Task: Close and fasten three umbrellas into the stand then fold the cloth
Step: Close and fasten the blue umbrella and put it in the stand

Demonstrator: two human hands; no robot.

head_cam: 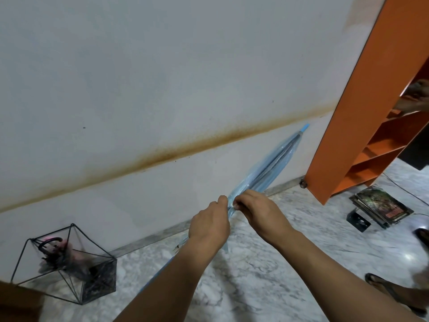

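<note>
Both hands, the left hand and right hand, pinch their fingers on the middle of a closed translucent light-blue plastic umbrella held above the marble floor. Its long axis runs diagonally, tip pointing up-right toward the white wall. A black wire geometric stand sits lower left.

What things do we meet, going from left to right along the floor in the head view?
Wire umbrella stand → left hand → right hand, both on the blue umbrella → orange shelf → stack of books.
</note>
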